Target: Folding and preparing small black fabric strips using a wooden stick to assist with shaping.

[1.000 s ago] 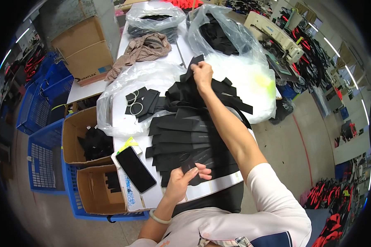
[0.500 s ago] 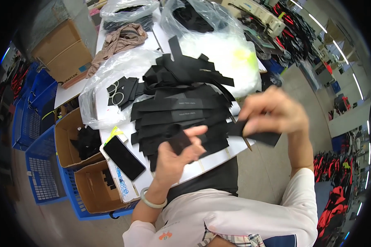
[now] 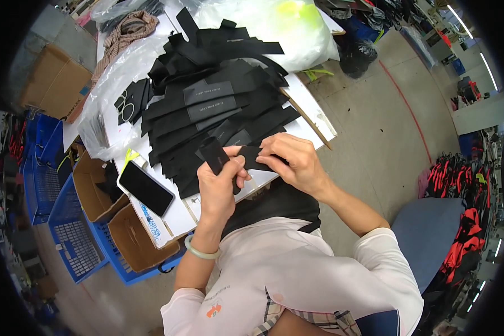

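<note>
My left hand (image 3: 221,178) is closed on a black fabric strip (image 3: 213,154), which sticks up above the fingers. My right hand (image 3: 295,162) pinches a flat black piece (image 3: 251,157) that reaches across to my left fingertips. Whether the two black parts are one strip or separate pieces I cannot tell. Both hands are close together over the near edge of the table. Just beyond them lies a layered pile of black fabric strips (image 3: 204,106), several with pale printing.
A black phone (image 3: 146,188) lies at the table's left edge. Beside the pile are white elastic loops (image 3: 127,110) on dark pieces. Cardboard boxes (image 3: 133,241) and blue baskets (image 3: 75,246) stand at lower left. A wooden stick (image 3: 307,116) lies along the right edge.
My right hand has come in from the right to meet my left, bringing its black piece along. The view has shifted, so the table sits further left and higher.
</note>
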{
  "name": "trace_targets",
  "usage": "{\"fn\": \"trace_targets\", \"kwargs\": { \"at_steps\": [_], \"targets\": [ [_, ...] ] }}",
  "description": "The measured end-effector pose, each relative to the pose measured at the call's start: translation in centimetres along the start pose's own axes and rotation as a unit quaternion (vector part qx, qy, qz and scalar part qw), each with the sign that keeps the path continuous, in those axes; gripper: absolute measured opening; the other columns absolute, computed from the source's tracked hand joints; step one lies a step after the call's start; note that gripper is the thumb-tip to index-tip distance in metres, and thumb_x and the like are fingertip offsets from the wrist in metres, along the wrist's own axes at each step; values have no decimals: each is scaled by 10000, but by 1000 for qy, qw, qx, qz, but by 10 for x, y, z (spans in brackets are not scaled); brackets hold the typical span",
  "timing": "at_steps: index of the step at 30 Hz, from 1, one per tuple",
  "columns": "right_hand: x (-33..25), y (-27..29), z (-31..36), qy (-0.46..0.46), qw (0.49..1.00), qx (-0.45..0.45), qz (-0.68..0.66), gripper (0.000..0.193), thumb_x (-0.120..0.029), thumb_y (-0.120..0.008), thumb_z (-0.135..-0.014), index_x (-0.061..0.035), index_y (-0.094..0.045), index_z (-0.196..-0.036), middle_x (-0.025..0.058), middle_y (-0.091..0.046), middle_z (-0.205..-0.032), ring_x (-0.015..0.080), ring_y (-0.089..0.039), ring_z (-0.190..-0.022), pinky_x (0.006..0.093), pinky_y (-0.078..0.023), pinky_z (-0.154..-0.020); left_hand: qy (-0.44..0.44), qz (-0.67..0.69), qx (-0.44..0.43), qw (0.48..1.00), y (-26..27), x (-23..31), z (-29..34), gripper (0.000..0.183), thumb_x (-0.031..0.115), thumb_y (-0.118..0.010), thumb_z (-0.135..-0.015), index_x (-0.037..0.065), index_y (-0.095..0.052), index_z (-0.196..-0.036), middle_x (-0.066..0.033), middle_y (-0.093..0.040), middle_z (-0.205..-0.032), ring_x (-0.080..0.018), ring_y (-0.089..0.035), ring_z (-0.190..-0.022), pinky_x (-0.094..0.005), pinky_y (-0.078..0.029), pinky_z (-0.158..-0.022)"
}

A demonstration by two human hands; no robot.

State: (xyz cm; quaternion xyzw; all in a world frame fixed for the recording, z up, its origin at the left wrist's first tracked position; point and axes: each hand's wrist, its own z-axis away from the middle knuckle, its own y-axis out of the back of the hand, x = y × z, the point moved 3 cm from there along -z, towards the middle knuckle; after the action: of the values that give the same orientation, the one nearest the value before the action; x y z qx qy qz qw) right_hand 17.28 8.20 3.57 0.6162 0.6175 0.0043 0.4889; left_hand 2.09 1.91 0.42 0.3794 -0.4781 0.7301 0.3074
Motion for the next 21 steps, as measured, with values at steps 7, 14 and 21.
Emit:
{"fn": "trace_targets", "kwargs": {
  "at_steps": [7,14,21],
  "targets": [
    [-4,-10,-3,11,1000,-2,15,231,-114,-750,-670,-1,-639,-839,97,-599,-946,239,-605,-806,316,-509,-637,105,88,32,990,9,-6,-7,137,-1,-562,-816,-45,-573,-945,-69,-539,-608,-133,-471,-457,-284,-455,-503],
    [-3,-15,-6,-68,988,103,-92,88,-5,-720,-669,15,-661,-732,87,-619,-859,223,-599,-746,304,-470,-624,112,191,-47,974,8,-11,-11,177,43,-574,-846,-48,-557,-997,-75,-545,-649,-145,-494,-511,-302,-491,-600],
    [-10,-12,-10,-180,950,102,-236,48,6,-685,-741,21,-639,-742,88,-620,-815,170,-589,-743,266,-470,-634,21,68,-111,991,2,2,-4,192,72,-651,-829,-55,-579,-954,-90,-592,-701,-123,-533,-557,-249,-462,-563]
  ]
}}
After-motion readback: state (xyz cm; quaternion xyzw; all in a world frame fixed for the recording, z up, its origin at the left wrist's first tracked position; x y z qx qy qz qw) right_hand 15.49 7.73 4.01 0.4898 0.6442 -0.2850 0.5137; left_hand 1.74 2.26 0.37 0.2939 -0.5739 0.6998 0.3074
